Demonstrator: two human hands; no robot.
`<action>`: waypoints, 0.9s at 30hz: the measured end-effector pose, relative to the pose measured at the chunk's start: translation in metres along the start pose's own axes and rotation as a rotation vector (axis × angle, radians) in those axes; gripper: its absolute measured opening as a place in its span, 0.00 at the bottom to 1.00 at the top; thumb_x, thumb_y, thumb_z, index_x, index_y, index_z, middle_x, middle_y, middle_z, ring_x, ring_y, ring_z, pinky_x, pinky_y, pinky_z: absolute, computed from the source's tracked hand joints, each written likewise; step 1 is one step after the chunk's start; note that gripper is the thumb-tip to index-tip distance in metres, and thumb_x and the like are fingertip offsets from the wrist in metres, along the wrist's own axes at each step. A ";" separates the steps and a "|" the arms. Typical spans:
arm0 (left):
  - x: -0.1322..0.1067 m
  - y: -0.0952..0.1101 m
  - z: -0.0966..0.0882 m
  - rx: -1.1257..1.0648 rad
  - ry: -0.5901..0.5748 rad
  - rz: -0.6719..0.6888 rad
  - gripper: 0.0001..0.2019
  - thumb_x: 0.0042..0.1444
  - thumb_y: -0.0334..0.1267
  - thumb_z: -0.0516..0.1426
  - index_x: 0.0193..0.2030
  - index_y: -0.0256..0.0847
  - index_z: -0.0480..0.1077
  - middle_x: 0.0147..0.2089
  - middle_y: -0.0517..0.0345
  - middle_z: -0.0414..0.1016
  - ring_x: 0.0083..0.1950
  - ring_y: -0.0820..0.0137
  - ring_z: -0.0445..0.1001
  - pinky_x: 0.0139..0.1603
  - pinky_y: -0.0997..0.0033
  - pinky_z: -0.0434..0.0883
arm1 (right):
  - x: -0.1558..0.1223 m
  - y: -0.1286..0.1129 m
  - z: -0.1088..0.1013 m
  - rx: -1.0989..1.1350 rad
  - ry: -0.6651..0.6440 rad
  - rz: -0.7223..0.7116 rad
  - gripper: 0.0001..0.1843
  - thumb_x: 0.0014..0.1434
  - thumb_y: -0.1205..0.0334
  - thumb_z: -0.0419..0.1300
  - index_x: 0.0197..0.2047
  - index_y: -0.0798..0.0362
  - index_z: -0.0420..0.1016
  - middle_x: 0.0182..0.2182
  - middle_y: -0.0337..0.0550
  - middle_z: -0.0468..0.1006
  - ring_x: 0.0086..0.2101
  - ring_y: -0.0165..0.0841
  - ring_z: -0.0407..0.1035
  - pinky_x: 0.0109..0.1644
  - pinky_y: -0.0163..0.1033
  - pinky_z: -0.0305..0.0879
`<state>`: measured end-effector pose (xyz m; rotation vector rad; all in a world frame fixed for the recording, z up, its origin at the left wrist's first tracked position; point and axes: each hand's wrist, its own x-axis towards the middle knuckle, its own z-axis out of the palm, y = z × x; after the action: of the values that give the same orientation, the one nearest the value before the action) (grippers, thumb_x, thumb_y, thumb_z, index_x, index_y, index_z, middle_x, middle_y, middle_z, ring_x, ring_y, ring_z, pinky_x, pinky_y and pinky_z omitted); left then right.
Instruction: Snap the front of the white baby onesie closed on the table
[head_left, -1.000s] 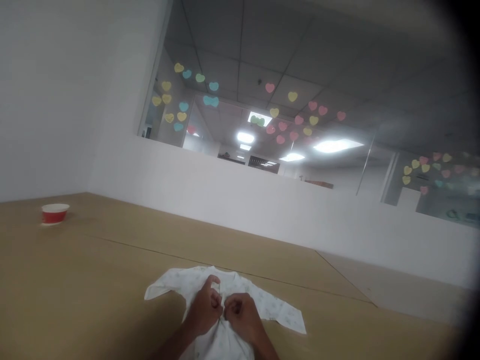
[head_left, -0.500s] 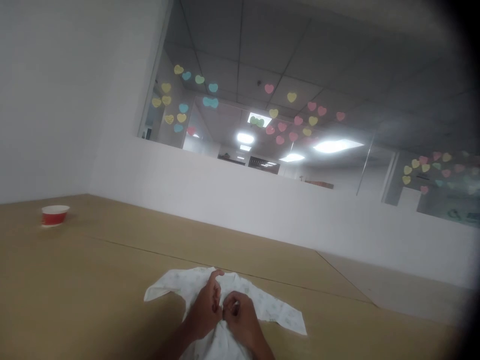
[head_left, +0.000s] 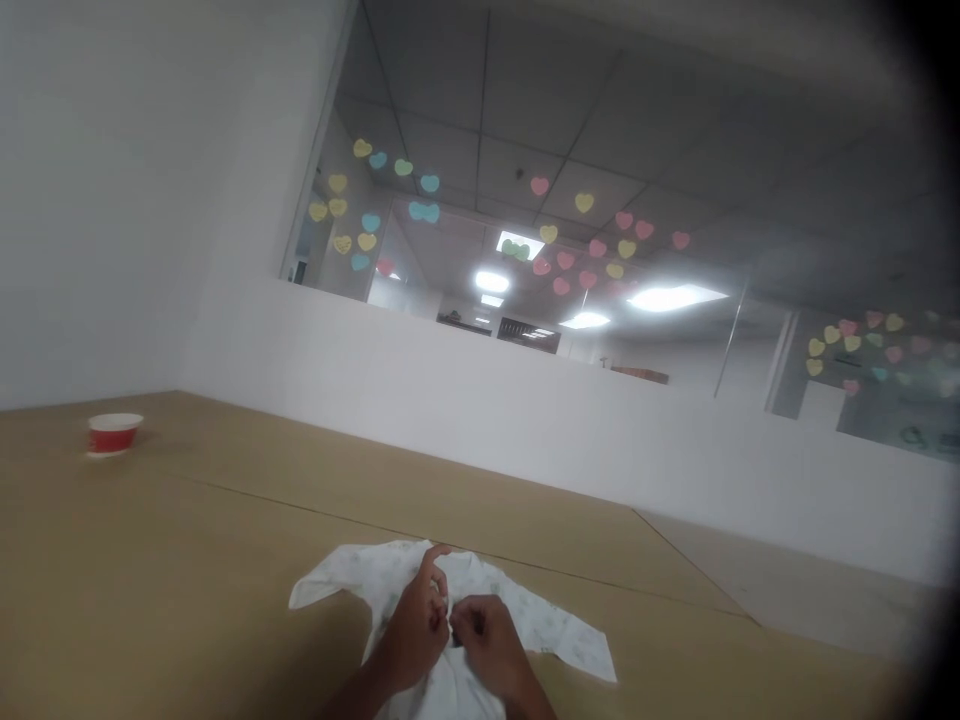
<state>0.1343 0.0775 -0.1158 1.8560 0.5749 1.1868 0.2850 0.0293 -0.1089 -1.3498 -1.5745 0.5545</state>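
A small white long-sleeved baby garment with a faint print lies spread on the table, its sleeves out to both sides and its lower part running off the bottom of the view. Over the middle of its front, my left hand pinches the cloth, index finger raised and bent. Close beside it, my right hand has its fingers curled together on the same front, pinching the fabric. The exact spot between the fingertips is partly hidden by the hands.
The brown table has a thin seam across it beyond the garment. A red and white paper bowl stands at the far left. Behind the table rises a white wall with a window bearing heart-shaped notes.
My right hand's fingers have closed in further and turned slightly, a little lower on the garment front. My left hand stays nearly in place. The view has shifted slightly.
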 end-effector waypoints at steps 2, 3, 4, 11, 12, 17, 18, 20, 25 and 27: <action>0.002 -0.002 0.001 -0.020 0.026 -0.056 0.35 0.44 0.28 0.53 0.62 0.45 0.52 0.41 0.61 0.62 0.28 0.78 0.63 0.30 0.76 0.63 | 0.000 0.002 0.000 0.032 -0.028 -0.016 0.14 0.54 0.57 0.54 0.26 0.58 0.74 0.24 0.42 0.73 0.29 0.31 0.65 0.34 0.34 0.58; 0.004 -0.005 0.000 -0.021 0.037 -0.083 0.33 0.43 0.28 0.53 0.59 0.43 0.55 0.40 0.62 0.62 0.28 0.78 0.63 0.29 0.76 0.62 | 0.001 0.002 -0.001 0.049 -0.044 -0.023 0.14 0.55 0.57 0.55 0.26 0.58 0.74 0.24 0.42 0.73 0.28 0.31 0.65 0.34 0.34 0.58; 0.005 -0.007 -0.001 -0.020 0.044 -0.106 0.30 0.42 0.29 0.54 0.56 0.41 0.57 0.38 0.63 0.62 0.27 0.78 0.63 0.29 0.76 0.61 | 0.001 0.002 -0.001 0.065 -0.053 -0.026 0.14 0.55 0.56 0.55 0.26 0.58 0.74 0.24 0.42 0.73 0.28 0.31 0.65 0.33 0.34 0.58; 0.012 -0.014 -0.013 -0.060 -0.086 -0.125 0.09 0.45 0.35 0.57 0.34 0.36 0.64 0.28 0.60 0.67 0.29 0.73 0.66 0.31 0.75 0.61 | 0.004 0.004 -0.004 0.089 -0.035 -0.002 0.18 0.54 0.51 0.57 0.23 0.58 0.73 0.22 0.44 0.74 0.27 0.32 0.66 0.33 0.34 0.59; 0.012 -0.013 -0.013 -0.045 -0.107 -0.119 0.08 0.45 0.35 0.57 0.33 0.36 0.65 0.28 0.59 0.68 0.29 0.72 0.67 0.30 0.74 0.61 | 0.004 0.005 -0.004 0.079 -0.038 0.005 0.20 0.55 0.50 0.57 0.22 0.58 0.72 0.21 0.44 0.73 0.26 0.31 0.65 0.32 0.34 0.58; 0.007 -0.007 -0.010 0.059 -0.192 -0.115 0.07 0.46 0.32 0.57 0.34 0.36 0.67 0.26 0.61 0.67 0.29 0.71 0.67 0.30 0.74 0.62 | 0.005 0.003 -0.009 -0.059 -0.004 -0.005 0.27 0.58 0.43 0.54 0.18 0.56 0.65 0.18 0.39 0.64 0.24 0.28 0.59 0.30 0.34 0.53; 0.007 -0.006 -0.011 0.103 -0.195 -0.099 0.05 0.48 0.33 0.56 0.33 0.37 0.67 0.27 0.60 0.67 0.29 0.70 0.67 0.30 0.73 0.63 | 0.005 0.001 -0.011 -0.082 0.004 -0.008 0.29 0.60 0.42 0.53 0.18 0.56 0.66 0.18 0.39 0.64 0.24 0.28 0.60 0.31 0.34 0.54; 0.009 -0.004 -0.017 0.243 -0.183 -0.034 0.04 0.54 0.36 0.54 0.33 0.38 0.67 0.28 0.58 0.69 0.31 0.69 0.67 0.33 0.71 0.64 | 0.005 -0.002 -0.016 -0.114 0.012 -0.004 0.32 0.62 0.39 0.50 0.19 0.57 0.68 0.18 0.40 0.66 0.25 0.30 0.62 0.33 0.34 0.56; 0.013 -0.010 -0.055 0.686 -0.074 0.078 0.10 0.54 0.31 0.50 0.42 0.38 0.68 0.46 0.48 0.72 0.48 0.60 0.70 0.53 0.59 0.67 | 0.002 -0.009 -0.030 -0.055 -0.028 0.033 0.38 0.61 0.31 0.49 0.22 0.58 0.74 0.20 0.43 0.72 0.25 0.31 0.67 0.35 0.35 0.60; 0.012 -0.013 -0.068 0.845 -0.108 -0.007 0.16 0.53 0.30 0.51 0.48 0.38 0.69 0.53 0.46 0.71 0.56 0.55 0.68 0.58 0.54 0.65 | -0.004 -0.017 -0.036 -0.002 -0.091 0.082 0.37 0.60 0.30 0.50 0.23 0.57 0.76 0.21 0.43 0.73 0.25 0.31 0.67 0.34 0.35 0.61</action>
<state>0.0797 0.1212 -0.1070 2.5838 1.1387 0.8814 0.3078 0.0120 -0.0807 -1.4127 -1.5982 0.6723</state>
